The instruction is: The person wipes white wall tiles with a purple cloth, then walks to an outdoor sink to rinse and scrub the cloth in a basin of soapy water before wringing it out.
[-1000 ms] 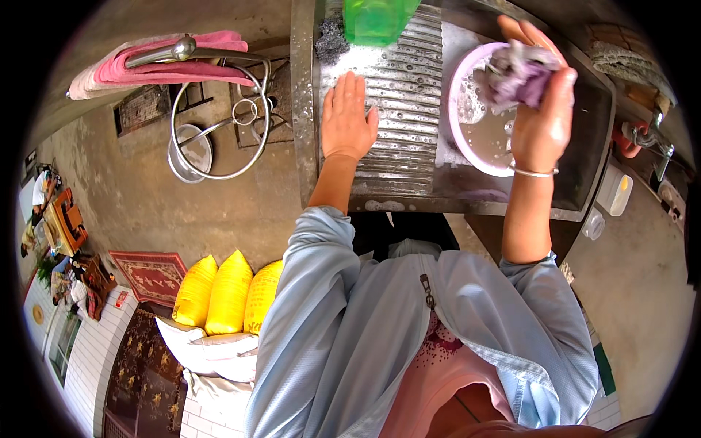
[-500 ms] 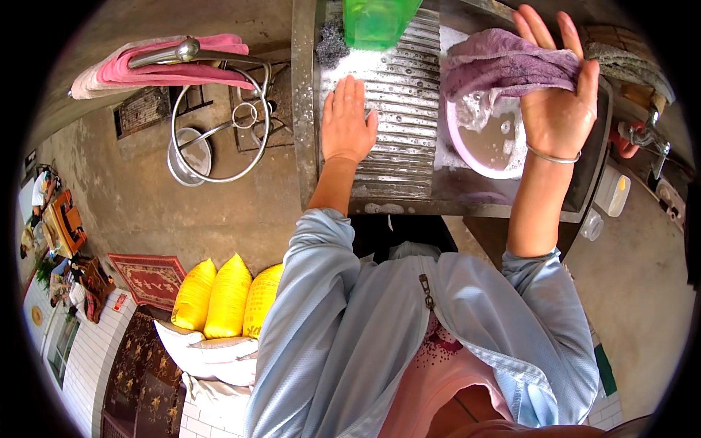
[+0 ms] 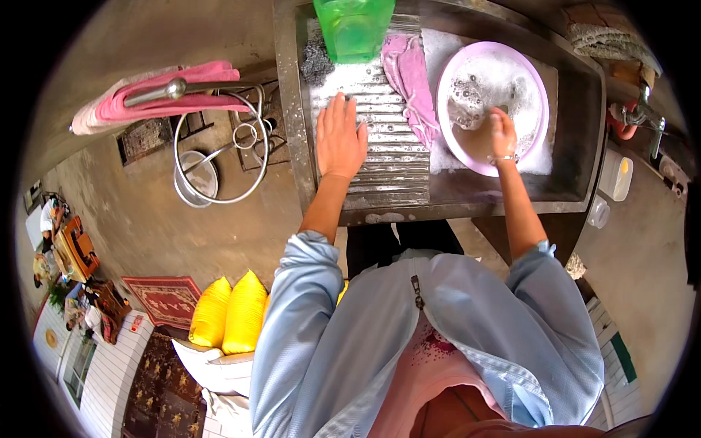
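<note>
My left hand lies flat with its fingers stretched on the ridged washboard, on the left side of the stone sink. A wet pinkish-purple cloth lies bunched along the washboard's right edge, touched by neither hand. Over the pink-rimmed basin is my right hand, seen edge-on with its fingers extended and nothing visible in it. Suds and cloudy water fill the basin. A green plastic container stands at the washboard's far end, beside a dark scouring pad.
The stone sink's rim surrounds the washboard and basin. A tap is at the right. To the left, pink towels hang on a metal stand with a ring. Yellow sacks stand behind at lower left; people sit farther off.
My right hand has let go of the purple cloth and moved down over the basin. The cloth now lies on the washboard. My left hand stays on the washboard.
</note>
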Motion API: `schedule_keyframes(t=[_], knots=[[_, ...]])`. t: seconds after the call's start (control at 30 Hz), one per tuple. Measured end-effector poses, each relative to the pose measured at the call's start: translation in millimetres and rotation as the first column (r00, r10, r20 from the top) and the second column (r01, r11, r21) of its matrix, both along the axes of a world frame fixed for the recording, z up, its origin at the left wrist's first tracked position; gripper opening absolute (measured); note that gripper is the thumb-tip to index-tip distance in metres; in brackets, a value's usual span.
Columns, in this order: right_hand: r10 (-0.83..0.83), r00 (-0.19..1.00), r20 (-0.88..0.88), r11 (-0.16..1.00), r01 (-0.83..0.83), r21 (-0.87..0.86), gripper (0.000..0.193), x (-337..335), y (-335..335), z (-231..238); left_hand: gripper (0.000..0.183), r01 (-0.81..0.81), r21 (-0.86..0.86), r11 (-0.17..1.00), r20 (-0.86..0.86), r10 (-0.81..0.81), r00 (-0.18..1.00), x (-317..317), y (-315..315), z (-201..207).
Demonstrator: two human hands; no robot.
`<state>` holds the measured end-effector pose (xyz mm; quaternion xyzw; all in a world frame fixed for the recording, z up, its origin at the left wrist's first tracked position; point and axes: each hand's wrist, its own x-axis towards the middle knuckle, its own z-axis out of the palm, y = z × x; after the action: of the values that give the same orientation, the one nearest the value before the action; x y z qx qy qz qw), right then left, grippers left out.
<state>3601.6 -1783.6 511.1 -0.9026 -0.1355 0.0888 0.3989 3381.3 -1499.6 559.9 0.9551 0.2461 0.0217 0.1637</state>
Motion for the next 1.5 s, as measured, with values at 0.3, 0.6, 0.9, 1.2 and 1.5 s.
schedule_keyframes(t=[0.3, 0.6, 0.9, 1.2, 1.5], knots=[[0.32, 0.487, -0.813, 0.734, 0.415, 0.537, 0.031, -4.3, 49.9, 53.4, 0.044, 0.198, -0.163, 0.966, 0.302, -0.142, 0.943, 79.6, -51.7, 6.3], [0.425, 0.896, 0.128, 0.902, -0.407, -0.147, 0.074, -102.3, 111.5, 23.4, 0.055, 0.176, 0.003, 0.984, 0.261, -0.17, 0.95, 130.2, -15.0, -30.4], [0.397, 0.916, -0.06, 0.881, -0.399, -0.253, 0.068, -106.6, 109.2, 23.2, 0.018, 0.314, -0.091, 0.945, 0.11, -0.303, 0.946, 92.1, -29.7, -36.3], [0.189, 0.963, 0.194, 0.977, -0.203, 0.059, 0.031, -92.9, 90.3, -5.5, 0.025, 0.224, -0.245, 0.943, 0.275, -0.154, 0.949, 76.5, -50.6, -5.3], [0.427, 0.378, -0.821, 0.513, 0.647, 0.564, 0.05, -96.3, 92.2, 67.8, 0.016, 0.253, -0.831, -0.495, -0.16, 0.649, 0.744, 72.7, -115.1, 62.3]])
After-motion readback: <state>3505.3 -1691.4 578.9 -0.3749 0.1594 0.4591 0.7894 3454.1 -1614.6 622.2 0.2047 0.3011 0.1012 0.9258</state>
